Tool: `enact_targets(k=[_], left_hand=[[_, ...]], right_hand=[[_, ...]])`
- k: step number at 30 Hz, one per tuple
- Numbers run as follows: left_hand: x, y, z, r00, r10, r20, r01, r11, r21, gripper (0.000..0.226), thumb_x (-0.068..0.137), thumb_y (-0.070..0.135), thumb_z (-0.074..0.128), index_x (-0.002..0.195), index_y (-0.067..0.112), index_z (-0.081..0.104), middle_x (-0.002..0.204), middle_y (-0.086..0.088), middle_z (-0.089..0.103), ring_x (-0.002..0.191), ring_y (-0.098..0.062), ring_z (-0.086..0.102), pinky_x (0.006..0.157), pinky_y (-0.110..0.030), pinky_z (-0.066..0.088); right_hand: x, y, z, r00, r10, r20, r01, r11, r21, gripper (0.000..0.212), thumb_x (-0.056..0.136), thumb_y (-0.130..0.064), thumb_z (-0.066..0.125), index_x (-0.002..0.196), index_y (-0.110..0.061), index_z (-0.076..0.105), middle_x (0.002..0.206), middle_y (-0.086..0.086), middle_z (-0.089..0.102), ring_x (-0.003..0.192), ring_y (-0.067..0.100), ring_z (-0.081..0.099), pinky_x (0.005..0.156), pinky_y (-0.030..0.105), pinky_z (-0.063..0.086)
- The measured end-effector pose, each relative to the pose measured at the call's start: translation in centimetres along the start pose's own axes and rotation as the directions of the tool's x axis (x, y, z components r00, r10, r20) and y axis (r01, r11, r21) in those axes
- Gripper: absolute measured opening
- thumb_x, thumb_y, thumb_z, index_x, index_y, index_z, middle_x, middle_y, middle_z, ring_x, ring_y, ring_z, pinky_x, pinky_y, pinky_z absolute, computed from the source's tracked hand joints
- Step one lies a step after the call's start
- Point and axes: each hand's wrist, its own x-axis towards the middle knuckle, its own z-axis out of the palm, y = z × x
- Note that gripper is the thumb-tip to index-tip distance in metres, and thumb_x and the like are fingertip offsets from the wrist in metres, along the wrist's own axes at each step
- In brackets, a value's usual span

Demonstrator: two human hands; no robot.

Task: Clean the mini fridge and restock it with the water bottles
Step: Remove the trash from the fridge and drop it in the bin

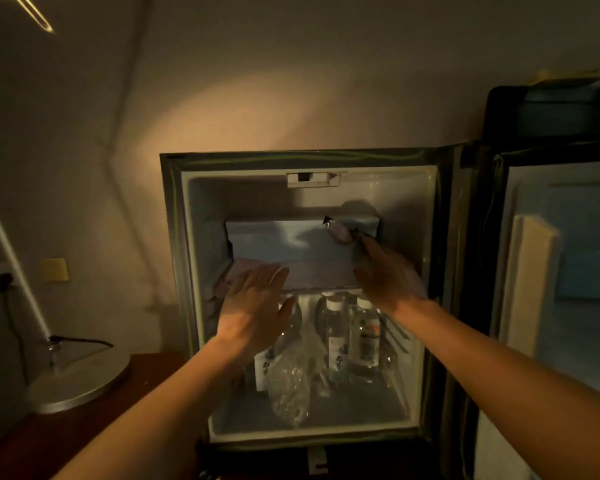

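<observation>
The mini fridge (174, 271) stands open in front of me. Both my hands reach in at shelf height. My left hand (257, 306) is flat with straight fingers, and its fingertips lie by a pinkish cloth (229, 277) at the left end of the shelf (319, 275). My right hand (385, 278) is held out at the shelf's right end, fingers pointing up toward a small blurred, shiny object (340, 232) on the grey cooling plate (284, 237). Several water bottles (336, 334) stand below the shelf, behind a crumpled clear plastic wrap (291, 379).
The fridge door (534, 271) is swung open to the right. A desk lamp's round metal base (77, 379) sits on the wooden surface (84, 427) left of the fridge, with a wall socket (0, 280) and cable behind it. The room is dim.
</observation>
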Motion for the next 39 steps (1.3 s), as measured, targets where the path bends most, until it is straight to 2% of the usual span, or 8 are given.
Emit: enact_targets(k=[8,11,15,19,24,29,34,39], left_hand=[[1.4,-0.4,2.2,0.998,0.061,-0.03,-0.061,0.998,0.008,0.04,0.093,0.045,0.047,0.11,0.017,0.07,0.11,-0.005,0.072,0.098,-0.029,0.068,0.086,-0.042,0.052],[1.4,-0.6,2.3,0.997,0.066,-0.032,-0.067,0.997,-0.05,0.034,0.095,0.042,0.047,0.1,0.018,0.071,0.102,-0.002,0.072,0.093,-0.027,0.067,0.08,-0.038,0.05],[1.2,-0.7,1.9,0.997,0.071,-0.016,-0.072,0.992,-0.099,0.028,0.1,0.036,0.049,0.099,0.018,0.07,0.1,-0.001,0.07,0.093,-0.026,0.065,0.078,-0.038,0.049],[0.8,-0.7,1.0,0.997,0.073,-0.038,-0.075,0.995,-0.067,0.019,0.098,0.03,0.053,0.1,0.021,0.069,0.1,0.0,0.07,0.09,-0.027,0.065,0.076,-0.037,0.05],[-0.3,-0.1,-0.7,0.989,0.092,-0.113,-0.099,0.993,-0.056,0.003,0.088,0.019,0.065,0.085,0.019,0.066,0.083,-0.001,0.067,0.07,-0.027,0.064,0.054,-0.034,0.05],[-1.6,0.6,-3.3,0.979,0.135,-0.15,-0.145,0.988,-0.055,0.008,0.09,0.026,0.068,0.094,0.019,0.067,0.092,0.0,0.07,0.081,-0.023,0.067,0.074,-0.038,0.054],[-3.8,2.5,-5.4,0.943,0.228,-0.241,-0.247,0.968,-0.052,0.028,0.095,0.039,0.048,0.079,0.02,0.06,0.076,0.003,0.063,0.068,-0.021,0.061,0.065,-0.034,0.048],[-6.6,6.1,-7.3,0.924,0.274,-0.267,-0.306,0.948,-0.087,0.033,0.094,0.044,0.041,0.081,0.02,0.06,0.079,0.003,0.063,0.071,-0.02,0.058,0.068,-0.038,0.049]], right_hand=[[1.1,0.5,0.4,0.997,-0.063,-0.037,0.062,0.998,-0.024,0.033,0.096,-0.016,0.049,0.129,-0.02,0.05,0.126,0.011,0.059,0.109,0.033,0.06,0.082,0.033,0.047],[1.2,0.4,0.5,0.996,-0.073,-0.044,0.072,0.997,-0.015,0.029,0.096,-0.014,0.051,0.123,-0.022,0.054,0.125,0.008,0.062,0.108,0.032,0.062,0.077,0.029,0.045],[0.6,0.3,0.5,0.99,-0.138,-0.035,0.138,0.99,-0.011,0.043,0.094,-0.013,0.055,0.132,-0.031,0.048,0.128,0.003,0.058,0.11,0.026,0.061,0.084,0.034,0.053],[-0.3,-0.2,-0.8,0.983,-0.174,-0.063,0.167,0.981,-0.093,0.047,0.091,-0.01,0.059,0.132,-0.027,0.048,0.125,0.004,0.06,0.108,0.028,0.061,0.082,0.036,0.051],[-2.4,-0.9,-2.8,0.98,-0.168,-0.109,0.15,0.977,-0.152,0.044,0.092,-0.012,0.059,0.132,-0.028,0.05,0.118,0.006,0.064,0.101,0.031,0.064,0.078,0.034,0.05],[-5.6,-1.5,-4.7,0.977,-0.179,-0.118,0.156,0.971,-0.182,0.039,0.087,0.004,0.056,0.121,-0.016,0.054,0.109,0.008,0.063,0.102,0.029,0.061,0.072,0.031,0.044],[-9.9,-1.7,-7.1,0.961,-0.248,-0.127,0.22,0.955,-0.197,0.038,0.084,0.005,0.055,0.118,-0.014,0.056,0.102,0.007,0.064,0.095,0.028,0.062,0.073,0.036,0.049],[-15.5,-1.0,-10.1,0.945,-0.289,-0.153,0.259,0.947,-0.191,0.04,0.085,0.001,0.062,0.121,-0.014,0.055,0.106,0.007,0.064,0.093,0.027,0.063,0.07,0.032,0.048]])
